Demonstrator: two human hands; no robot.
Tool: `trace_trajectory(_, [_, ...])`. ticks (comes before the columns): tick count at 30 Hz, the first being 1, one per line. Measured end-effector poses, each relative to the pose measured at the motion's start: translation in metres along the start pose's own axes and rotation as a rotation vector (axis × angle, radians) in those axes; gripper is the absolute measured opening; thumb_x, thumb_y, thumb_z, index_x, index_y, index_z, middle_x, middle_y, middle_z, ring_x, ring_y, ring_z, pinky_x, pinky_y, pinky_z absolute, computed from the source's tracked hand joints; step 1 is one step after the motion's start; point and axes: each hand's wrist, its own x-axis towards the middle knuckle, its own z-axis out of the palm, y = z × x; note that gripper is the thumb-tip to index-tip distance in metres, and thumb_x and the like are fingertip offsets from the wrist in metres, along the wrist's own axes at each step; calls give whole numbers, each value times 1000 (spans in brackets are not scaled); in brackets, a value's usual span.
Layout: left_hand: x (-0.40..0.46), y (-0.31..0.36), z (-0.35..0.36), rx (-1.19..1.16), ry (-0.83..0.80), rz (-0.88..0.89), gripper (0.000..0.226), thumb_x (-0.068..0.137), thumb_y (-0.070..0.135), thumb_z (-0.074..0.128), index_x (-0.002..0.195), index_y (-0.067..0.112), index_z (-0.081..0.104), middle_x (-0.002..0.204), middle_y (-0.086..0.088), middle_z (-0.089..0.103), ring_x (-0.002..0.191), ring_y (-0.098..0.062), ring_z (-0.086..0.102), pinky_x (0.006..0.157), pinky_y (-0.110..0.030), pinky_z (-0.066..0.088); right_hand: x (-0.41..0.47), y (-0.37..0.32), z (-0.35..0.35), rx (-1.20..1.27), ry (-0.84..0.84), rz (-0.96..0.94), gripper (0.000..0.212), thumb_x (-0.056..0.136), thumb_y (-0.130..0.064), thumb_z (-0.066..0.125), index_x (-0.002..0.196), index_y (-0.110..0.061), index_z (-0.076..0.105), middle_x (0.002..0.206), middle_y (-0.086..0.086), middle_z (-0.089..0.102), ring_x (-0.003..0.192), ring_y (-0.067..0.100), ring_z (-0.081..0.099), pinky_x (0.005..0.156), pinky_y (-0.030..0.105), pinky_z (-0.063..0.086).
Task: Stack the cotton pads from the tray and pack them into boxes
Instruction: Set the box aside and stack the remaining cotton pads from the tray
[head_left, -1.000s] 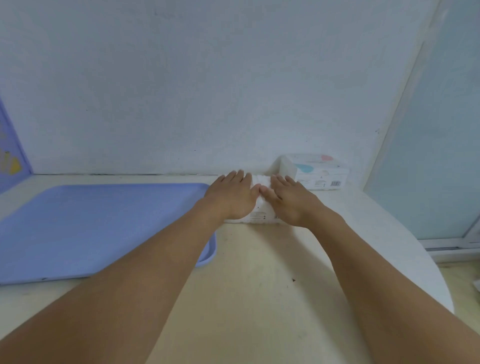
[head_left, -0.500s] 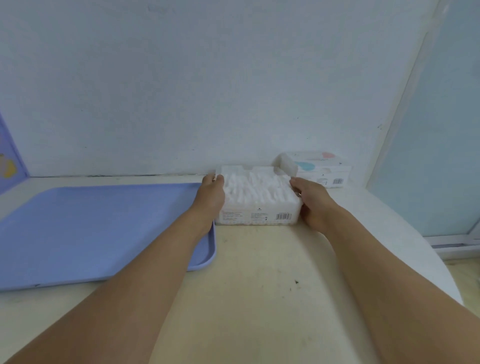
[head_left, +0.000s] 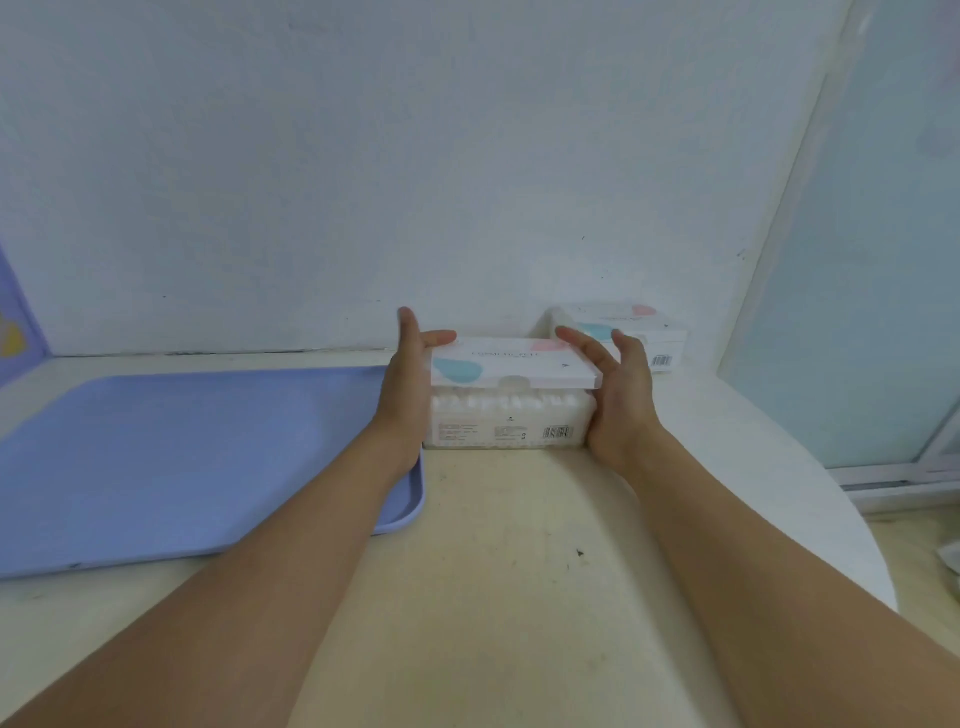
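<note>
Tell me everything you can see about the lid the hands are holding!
The lid is a flat white rectangle, plastic-looking, with a teal blob, a pink blob and faint lettering on top. It hovers roughly level just above the open box full of cotton pads, not yet seated. The left hand and right hand hold its two short ends.
</note>
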Motion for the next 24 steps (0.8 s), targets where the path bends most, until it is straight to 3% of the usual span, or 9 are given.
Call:
trace_trajectory(3, [-1, -3, -6, 90, -26, 20, 19, 91, 40, 65, 92, 27, 79, 111, -3, 74, 108, -30, 68, 93, -40, 54, -3, -1, 0, -299, -30, -121, 44, 97, -53, 55, 108, -16, 75, 103, 0, 77, 96, 24, 72, 76, 33, 56])
trace_trajectory(5, [-1, -6, -9, 200, -74, 80, 16, 93, 20, 65, 97, 29, 78, 120, 3, 70, 110, -25, 66, 87, -31, 50, 0, -1, -6, -627, -52, -292, 31, 92, -45, 67, 110, -21, 76, 116, -14, 68, 115, 16, 62, 91, 28, 46])
trace_trajectory(8, [-5, -7, -9, 392, -152, 133, 29, 103, 23, 51, 124, 34, 69, 157, 11, 32, 130, -4, 41, 86, -12, 36, -5, -4, -11, -974, -108, -433, 42, 86, -54, 72, 123, -35, 71, 145, -19, 49, 130, 1, 45, 109, 25, 32])
trace_trajectory(10, [-3, -7, -13, 478, -202, 145, 32, 106, 25, 44, 129, 38, 62, 166, 8, 14, 142, -5, 29, 95, -14, 32, -9, -5, -11, -1011, -170, -444, 50, 83, -57, 73, 128, -37, 68, 148, -17, 50, 134, 1, 43, 114, 27, 30])
trace_trajectory(14, [-4, -1, -20, 600, -295, 80, 37, 108, 32, 38, 143, 41, 49, 169, 7, -2, 154, -9, 8, 121, -28, 19, -7, -8, -14, -1095, -217, -415, 59, 76, -69, 68, 130, -45, 64, 151, -20, 47, 151, 10, 25, 125, 45, 18])
trace_trajectory(18, [-12, 4, -24, 721, -345, 128, 50, 103, 50, 44, 151, 39, 40, 169, 10, -5, 153, -6, 9, 116, -24, 18, -10, -15, -12, -1232, -306, -393, 63, 76, -66, 72, 135, -50, 58, 154, -24, 40, 152, 10, 20, 126, 42, 14])
trace_trajectory(20, [-17, 3, -28, 712, -323, 208, 61, 89, 60, 57, 146, 41, 48, 168, 15, 4, 144, 7, 24, 110, -19, 25, -12, -16, -12, -1293, -311, -415, 72, 73, -62, 78, 139, -49, 54, 155, -25, 37, 150, 8, 22, 125, 40, 16])
trace_trajectory(22, [-20, 0, -31, 725, -300, 285, 61, 81, 57, 71, 139, 44, 56, 163, 20, 15, 108, 30, 39, 97, -10, 33, -12, -14, -11, -1301, -285, -446, 73, 73, -62, 78, 140, -48, 53, 155, -25, 38, 149, 9, 24, 124, 41, 18])
trace_trajectory(24, [-18, -4, -32, 748, -292, 336, 56, 80, 50, 76, 133, 45, 60, 162, 19, 24, 92, 29, 45, 87, -3, 33, -11, -10, -13, -1281, -263, -450, 67, 77, -60, 75, 139, -49, 54, 154, -27, 39, 151, 11, 20, 125, 41, 15])
